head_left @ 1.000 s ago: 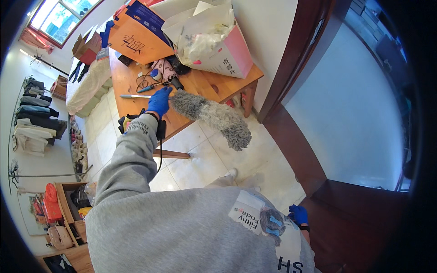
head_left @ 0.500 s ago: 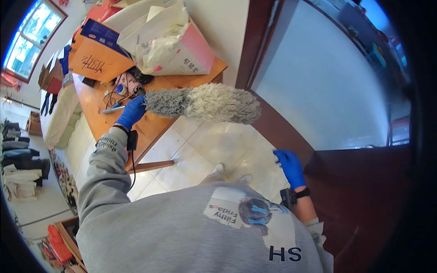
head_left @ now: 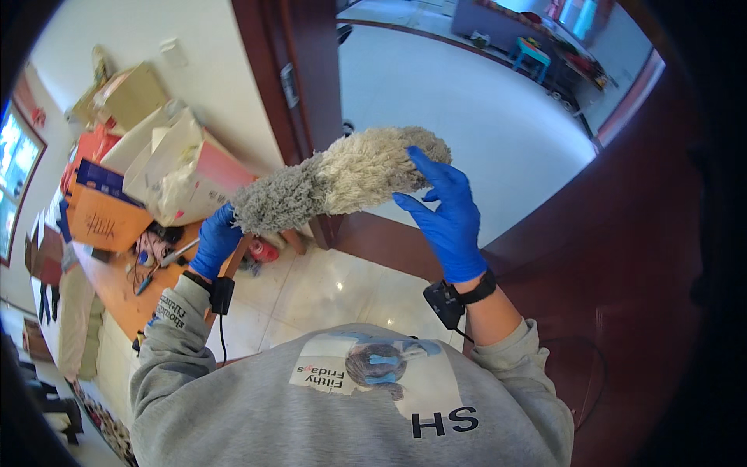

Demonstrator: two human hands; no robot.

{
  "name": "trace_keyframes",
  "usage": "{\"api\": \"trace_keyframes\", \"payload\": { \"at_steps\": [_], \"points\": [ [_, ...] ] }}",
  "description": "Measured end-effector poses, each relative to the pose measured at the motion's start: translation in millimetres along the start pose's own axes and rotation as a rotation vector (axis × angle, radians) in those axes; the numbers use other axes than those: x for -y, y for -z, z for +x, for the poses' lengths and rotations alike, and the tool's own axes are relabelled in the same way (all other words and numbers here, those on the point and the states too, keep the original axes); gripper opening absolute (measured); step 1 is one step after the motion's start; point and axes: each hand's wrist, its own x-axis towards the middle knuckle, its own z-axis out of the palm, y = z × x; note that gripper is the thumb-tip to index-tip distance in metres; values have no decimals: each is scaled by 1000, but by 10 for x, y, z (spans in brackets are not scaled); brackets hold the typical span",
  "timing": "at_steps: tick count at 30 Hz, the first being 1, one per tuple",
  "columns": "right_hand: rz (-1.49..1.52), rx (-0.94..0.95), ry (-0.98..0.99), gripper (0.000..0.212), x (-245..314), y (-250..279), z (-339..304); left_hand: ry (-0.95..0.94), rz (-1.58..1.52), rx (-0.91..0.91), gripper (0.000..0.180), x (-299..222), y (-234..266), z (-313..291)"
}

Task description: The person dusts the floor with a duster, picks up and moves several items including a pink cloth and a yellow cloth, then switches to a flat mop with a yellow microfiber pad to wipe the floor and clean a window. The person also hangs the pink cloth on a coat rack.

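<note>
With our left hand [head_left: 214, 243] clamped on the fluffy duster [head_left: 338, 180] at its base and our right hand [head_left: 445, 214] spread against its far tip, we should comb gently outward.

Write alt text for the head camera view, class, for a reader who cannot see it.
A person in blue gloves holds a fluffy grey duster level before a dark wooden door frame: the left hand grips its base, the right hand touches its far end. A cluttered wooden table stands to the left.
</note>
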Motion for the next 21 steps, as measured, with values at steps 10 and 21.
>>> {"api": "trace_keyframes", "payload": {
  "at_steps": [10,21],
  "points": [
    [368,-292,-472,9,-1256,1256,-406,202,-212,125,34,-857,-1031,462],
    [-708,927,-1001,94,-2233,1884,-2990,445,-440,300,32,-1365,-1469,397]
  ]
}}
